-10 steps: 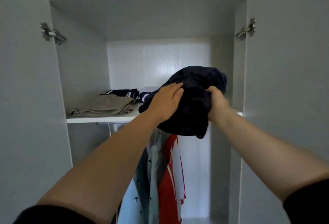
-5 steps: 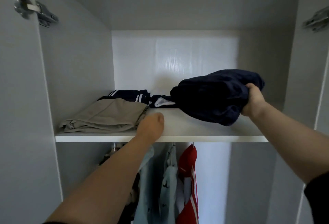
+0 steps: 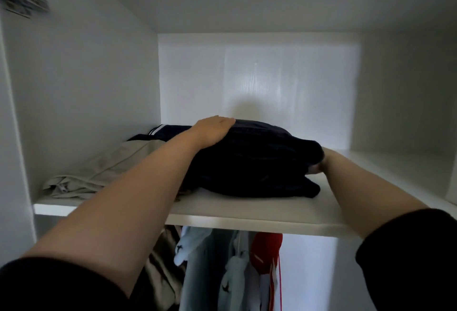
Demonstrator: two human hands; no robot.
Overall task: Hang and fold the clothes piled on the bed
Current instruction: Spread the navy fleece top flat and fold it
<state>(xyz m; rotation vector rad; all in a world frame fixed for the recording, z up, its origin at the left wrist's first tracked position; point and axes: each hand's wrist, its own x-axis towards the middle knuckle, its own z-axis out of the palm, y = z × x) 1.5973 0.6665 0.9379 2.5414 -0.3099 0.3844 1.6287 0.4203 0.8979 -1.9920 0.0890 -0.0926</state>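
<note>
As your left hand (image 3: 212, 130) lay flat on top of the folded dark clothes (image 3: 252, 162), I think it pressed them down so they would sit neat on the shelf (image 3: 247, 214). Your right hand (image 3: 325, 162) was tucked at their right end, fingers hidden, so I cannot tell if it gripped. Tan clothes (image 3: 103, 169) lay just beside. No writing could be read.

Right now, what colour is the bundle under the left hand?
The bundle is plain dark navy; head view.
</note>
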